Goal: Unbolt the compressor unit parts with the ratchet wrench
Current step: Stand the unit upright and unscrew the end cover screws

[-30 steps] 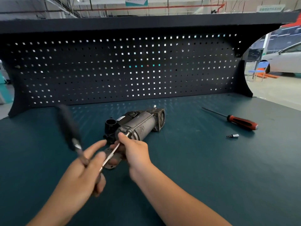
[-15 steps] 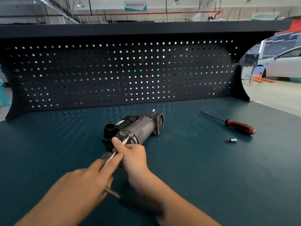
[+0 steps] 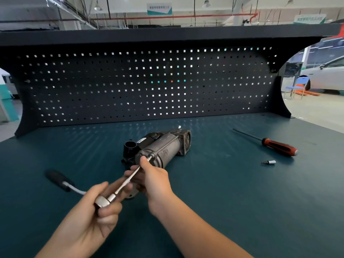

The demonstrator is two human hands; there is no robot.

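Note:
A grey and black compressor unit (image 3: 163, 148) lies on its side in the middle of the green bench. A ratchet wrench (image 3: 104, 201) with a long extension bar reaches to a bolt on the compressor's near end. My left hand (image 3: 96, 215) grips the ratchet head, and the black handle (image 3: 57, 180) sticks out to the left. My right hand (image 3: 154, 177) holds the extension bar near its tip, its index finger beside the bolt. The bit's seat on the bolt is too small to tell.
A red-handled screwdriver (image 3: 279, 148) lies at the right of the bench, with a small loose socket bit (image 3: 269, 162) in front of it. A dark pegboard (image 3: 149, 86) closes the back. The bench edge drops off at the right.
The ratchet handle has swung from upright, down out of sight behind my left hand, and now points low to the left. My right hand stays at the bolt.

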